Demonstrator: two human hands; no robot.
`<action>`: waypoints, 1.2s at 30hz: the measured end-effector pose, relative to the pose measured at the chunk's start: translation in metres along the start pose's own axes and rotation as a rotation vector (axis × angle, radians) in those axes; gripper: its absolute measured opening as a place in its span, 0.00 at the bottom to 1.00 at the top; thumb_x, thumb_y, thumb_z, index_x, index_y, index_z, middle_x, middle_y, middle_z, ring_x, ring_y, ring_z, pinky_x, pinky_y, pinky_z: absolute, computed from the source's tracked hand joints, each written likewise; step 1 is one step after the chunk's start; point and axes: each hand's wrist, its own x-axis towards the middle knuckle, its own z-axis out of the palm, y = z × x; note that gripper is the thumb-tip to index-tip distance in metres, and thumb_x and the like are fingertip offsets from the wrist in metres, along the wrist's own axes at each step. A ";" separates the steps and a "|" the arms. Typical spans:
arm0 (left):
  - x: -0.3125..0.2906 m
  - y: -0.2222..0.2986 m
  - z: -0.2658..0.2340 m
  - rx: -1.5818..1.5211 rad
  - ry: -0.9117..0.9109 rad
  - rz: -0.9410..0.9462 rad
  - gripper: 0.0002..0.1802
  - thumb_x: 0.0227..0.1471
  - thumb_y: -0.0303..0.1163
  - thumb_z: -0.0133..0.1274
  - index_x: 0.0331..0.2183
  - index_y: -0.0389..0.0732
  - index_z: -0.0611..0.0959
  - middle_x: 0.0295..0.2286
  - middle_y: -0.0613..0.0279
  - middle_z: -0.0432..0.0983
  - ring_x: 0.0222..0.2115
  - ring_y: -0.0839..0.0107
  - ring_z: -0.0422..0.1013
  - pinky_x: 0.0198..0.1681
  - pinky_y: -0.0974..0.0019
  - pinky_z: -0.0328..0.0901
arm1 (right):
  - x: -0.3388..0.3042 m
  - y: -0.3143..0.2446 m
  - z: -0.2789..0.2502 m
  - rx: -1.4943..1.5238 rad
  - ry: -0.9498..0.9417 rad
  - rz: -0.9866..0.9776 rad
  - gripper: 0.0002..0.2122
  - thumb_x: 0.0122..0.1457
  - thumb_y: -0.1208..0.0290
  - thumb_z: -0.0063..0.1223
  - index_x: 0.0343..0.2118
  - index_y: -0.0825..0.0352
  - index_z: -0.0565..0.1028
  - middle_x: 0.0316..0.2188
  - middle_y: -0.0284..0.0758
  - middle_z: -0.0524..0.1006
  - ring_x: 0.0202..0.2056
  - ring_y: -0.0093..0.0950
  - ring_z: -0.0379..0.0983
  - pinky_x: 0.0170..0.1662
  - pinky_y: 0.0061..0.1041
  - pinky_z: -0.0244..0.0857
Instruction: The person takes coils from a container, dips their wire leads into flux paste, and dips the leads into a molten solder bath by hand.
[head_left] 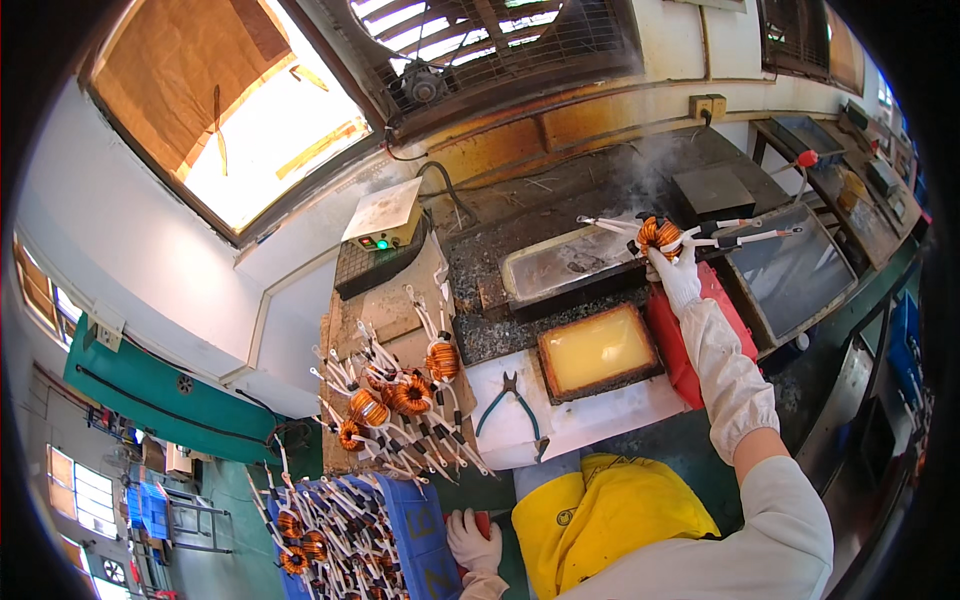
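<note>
My right hand [677, 275], in a white glove, is closed around a copper-wound ring coil [660, 236] at the far right of the bench. Its white-sleeved leads with metal end lugs stick out to both sides. The coil is above the right end of a long metal trough [570, 264] with a silvery-grey surface, and smoke rises behind it. Low in the view, my gloved left hand [474, 542] lies beside a blue crate [425, 535], its fingers apart against a small red thing [482, 523] mostly hidden by them. Several similar coils [305, 545] fill the crate.
More coils [410, 393] lie piled at the bench's left. A tray of yellow liquid [598, 350], pliers [512, 408] and a red bin [690, 345] are near the front edge. Behind stand a control box [385, 215] and a dark metal block [714, 190]. A grey tray [795, 275] is right.
</note>
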 end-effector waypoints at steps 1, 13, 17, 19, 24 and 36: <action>0.000 0.000 0.000 -0.002 -0.005 -0.005 0.33 0.35 0.42 0.60 0.47 0.44 0.72 0.49 0.52 0.64 0.53 0.49 0.59 0.55 0.48 0.56 | 0.000 0.001 0.000 0.004 -0.001 -0.004 0.22 0.52 0.74 0.58 0.47 0.67 0.59 0.27 0.35 0.74 0.22 0.21 0.72 0.22 0.20 0.67; 0.000 -0.001 0.001 -0.004 -0.005 -0.006 0.33 0.36 0.42 0.60 0.47 0.44 0.72 0.49 0.53 0.64 0.53 0.49 0.59 0.55 0.48 0.56 | -0.001 -0.002 0.000 0.026 -0.007 0.005 0.22 0.52 0.76 0.58 0.47 0.68 0.60 0.26 0.35 0.73 0.22 0.21 0.71 0.22 0.19 0.66; -0.001 -0.001 0.001 -0.004 0.001 -0.003 0.33 0.36 0.42 0.60 0.47 0.44 0.72 0.49 0.52 0.64 0.53 0.49 0.59 0.55 0.48 0.56 | -0.002 -0.004 0.001 0.025 0.005 0.014 0.23 0.52 0.76 0.58 0.49 0.68 0.59 0.27 0.34 0.73 0.22 0.21 0.71 0.22 0.19 0.67; 0.000 0.000 0.000 -0.007 -0.005 -0.005 0.33 0.36 0.42 0.60 0.47 0.44 0.72 0.49 0.52 0.64 0.53 0.49 0.59 0.55 0.48 0.56 | -0.001 -0.002 0.001 0.033 0.003 0.011 0.23 0.52 0.76 0.58 0.49 0.68 0.59 0.27 0.34 0.73 0.23 0.21 0.71 0.23 0.19 0.67; 0.000 0.000 -0.001 -0.033 -0.021 -0.011 0.33 0.37 0.41 0.59 0.47 0.43 0.72 0.50 0.50 0.64 0.53 0.48 0.58 0.55 0.48 0.55 | 0.000 -0.001 0.000 0.047 0.002 0.010 0.20 0.54 0.75 0.57 0.46 0.64 0.59 0.29 0.33 0.73 0.25 0.20 0.72 0.24 0.18 0.68; 0.000 0.000 0.000 -0.011 0.002 -0.002 0.34 0.35 0.42 0.61 0.47 0.44 0.72 0.49 0.52 0.64 0.52 0.49 0.59 0.55 0.48 0.56 | 0.000 -0.002 -0.002 0.091 0.027 -0.026 0.20 0.54 0.73 0.57 0.46 0.63 0.59 0.31 0.35 0.75 0.25 0.22 0.74 0.26 0.20 0.71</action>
